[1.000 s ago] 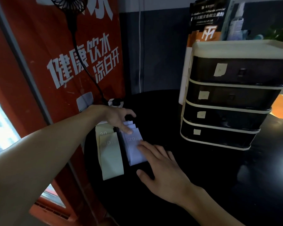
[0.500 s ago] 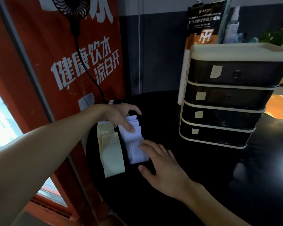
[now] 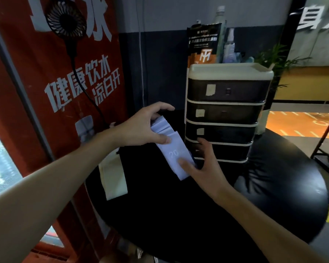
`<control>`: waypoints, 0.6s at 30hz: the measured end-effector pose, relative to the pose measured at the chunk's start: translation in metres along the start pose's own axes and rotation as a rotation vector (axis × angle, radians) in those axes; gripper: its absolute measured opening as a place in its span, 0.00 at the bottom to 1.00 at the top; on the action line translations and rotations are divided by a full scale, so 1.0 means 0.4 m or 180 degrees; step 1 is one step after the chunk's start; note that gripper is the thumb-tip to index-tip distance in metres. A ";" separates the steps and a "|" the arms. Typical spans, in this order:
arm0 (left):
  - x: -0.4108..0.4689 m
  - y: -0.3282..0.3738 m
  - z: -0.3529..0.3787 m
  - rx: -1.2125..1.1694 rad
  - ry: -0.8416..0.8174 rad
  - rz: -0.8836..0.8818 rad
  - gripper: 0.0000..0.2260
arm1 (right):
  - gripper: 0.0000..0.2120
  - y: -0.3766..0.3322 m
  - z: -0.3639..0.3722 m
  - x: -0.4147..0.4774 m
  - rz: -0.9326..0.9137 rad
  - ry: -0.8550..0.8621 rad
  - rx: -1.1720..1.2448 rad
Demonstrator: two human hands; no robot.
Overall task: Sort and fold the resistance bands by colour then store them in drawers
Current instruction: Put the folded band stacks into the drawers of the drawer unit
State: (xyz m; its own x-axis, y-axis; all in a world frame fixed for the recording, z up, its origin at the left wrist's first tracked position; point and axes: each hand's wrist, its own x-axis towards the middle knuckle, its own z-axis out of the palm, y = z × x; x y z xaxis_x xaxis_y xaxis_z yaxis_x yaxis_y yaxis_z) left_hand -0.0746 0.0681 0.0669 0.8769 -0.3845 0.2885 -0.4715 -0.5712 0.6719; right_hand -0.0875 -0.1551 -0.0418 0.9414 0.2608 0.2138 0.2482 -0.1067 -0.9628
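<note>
Bands (image 3: pixel 176 154) — lavender, folded flat, fanned — top one printed "20".

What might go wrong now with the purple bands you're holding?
The pale purple bands are fanned out between the left hand and right hand, so layers may slip out. Every drawer of the drawer unit looks shut and both hands are busy, so opening one could be awkward. The pale yellow bands lie at the edge of the black table, near the left forearm, and might get knocked off.
</note>
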 end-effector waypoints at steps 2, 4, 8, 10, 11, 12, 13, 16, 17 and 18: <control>0.004 0.022 0.040 -0.0190 0.0099 0.0069 0.35 | 0.45 -0.017 -0.061 -0.015 0.0336 -0.0104 0.0214; 0.011 0.042 0.082 -0.0352 0.0156 0.0130 0.34 | 0.45 -0.027 -0.110 -0.035 0.0514 -0.0105 0.0317; 0.020 0.063 0.167 -0.0675 0.0378 0.0179 0.33 | 0.37 -0.015 -0.193 -0.069 0.0563 0.0020 0.0184; 0.015 0.064 0.215 -0.0830 0.0505 0.0138 0.31 | 0.26 -0.015 -0.229 -0.090 0.0442 -0.0042 0.0005; 0.011 0.062 0.241 -0.0875 0.0574 0.0117 0.30 | 0.20 -0.016 -0.246 -0.101 0.0296 -0.0053 -0.0238; 0.006 0.057 0.270 -0.0917 0.0651 0.0106 0.30 | 0.15 -0.018 -0.262 -0.111 0.0156 -0.0030 -0.0537; 0.001 0.048 0.299 -0.0973 0.0725 0.0092 0.30 | 0.13 -0.019 -0.275 -0.119 0.0034 0.0018 -0.0834; -0.013 0.006 0.380 -0.1102 0.0818 -0.0034 0.32 | 0.13 -0.001 -0.311 -0.133 -0.0194 0.0041 -0.1458; -0.018 -0.009 0.404 -0.1108 0.0775 -0.0106 0.32 | 0.14 0.008 -0.318 -0.139 -0.0223 0.0018 -0.1587; -0.023 -0.023 0.423 -0.1078 0.0706 -0.0177 0.31 | 0.13 0.017 -0.322 -0.144 -0.0228 -0.0028 -0.1739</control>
State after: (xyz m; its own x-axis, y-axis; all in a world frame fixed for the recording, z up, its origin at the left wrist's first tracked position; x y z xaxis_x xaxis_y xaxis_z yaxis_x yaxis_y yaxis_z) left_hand -0.0944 -0.0457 -0.0574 0.9165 -0.1730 0.3607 -0.3979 -0.3012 0.8666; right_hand -0.1107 -0.2945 -0.0392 0.9165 0.2935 0.2719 0.3961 -0.5703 -0.7196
